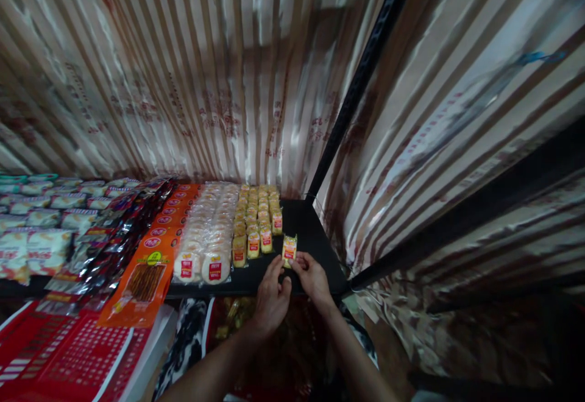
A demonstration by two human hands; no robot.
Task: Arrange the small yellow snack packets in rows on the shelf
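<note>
A small yellow wrapped snack packet (289, 247) with a red label stands upright near the front of the black shelf. My right hand (313, 276) pinches its lower right side between thumb and fingers. At the packet's lower left edge are the fingertips of my left hand (273, 295); its thumb is apart from the fingers, and I cannot tell if they touch the wrapper. Rows of matching yellow packets (266, 239) stand just behind and to the left. Beside those lie rows of round white wrapped crackers (216, 268).
The black shelf (315, 231) ends at a dark metal post (351, 103) on the right. Orange snack bags (145, 283), dark shiny packs (114, 237) and white packs (48, 250) fill its left. Red baskets (77, 347) are below; striped sheeting (228, 73) hangs behind.
</note>
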